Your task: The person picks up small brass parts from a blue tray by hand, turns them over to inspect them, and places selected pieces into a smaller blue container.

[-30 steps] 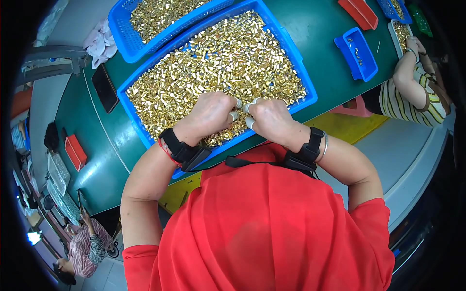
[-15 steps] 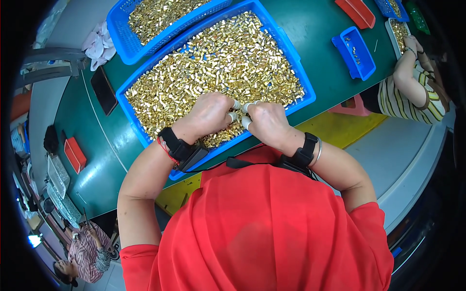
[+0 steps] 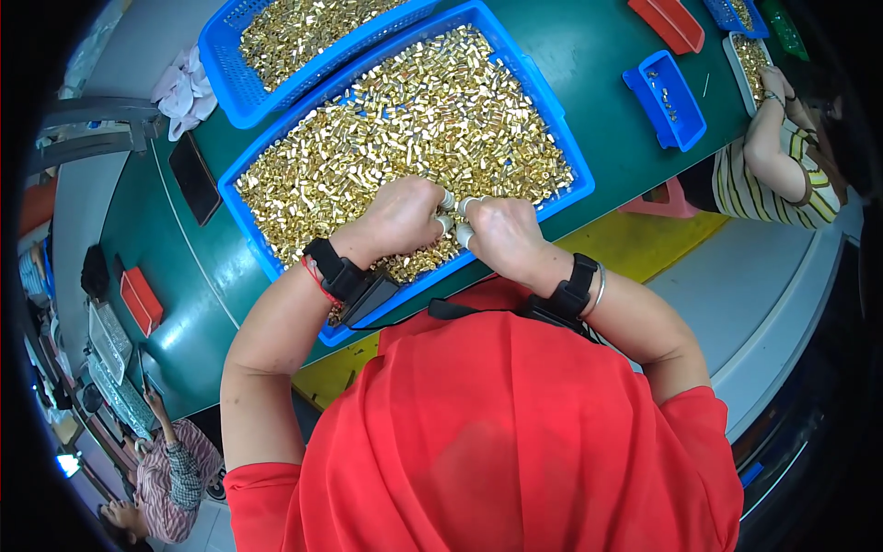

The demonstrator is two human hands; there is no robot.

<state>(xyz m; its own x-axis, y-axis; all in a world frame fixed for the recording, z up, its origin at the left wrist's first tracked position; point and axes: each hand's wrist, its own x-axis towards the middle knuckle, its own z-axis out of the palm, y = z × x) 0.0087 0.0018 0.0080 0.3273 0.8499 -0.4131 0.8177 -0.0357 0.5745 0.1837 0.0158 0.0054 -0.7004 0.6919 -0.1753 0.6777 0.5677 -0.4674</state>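
Note:
Small shiny gold-coloured metal pieces fill a large blue plastic basket on the table in front of me. Over the near part of the pile, my left hand and my right hand are drawn together, almost fingertip to fingertip. Both have curled fingers pinched at the tips, with whitish covers on several fingertips. Whatever lies between the fingertips is too small or too hidden to make out. Dark straps circle both wrists.
Behind stands a second blue basket of gold pieces. On the green table lie a small blue bin, red bins, a dark flat tray and a pale cloth. Co-workers sit at right and lower left.
My hands stay nearly in place, fingertips still together. At lower left, the co-worker's arm and body have shifted. The whole view has moved slightly.

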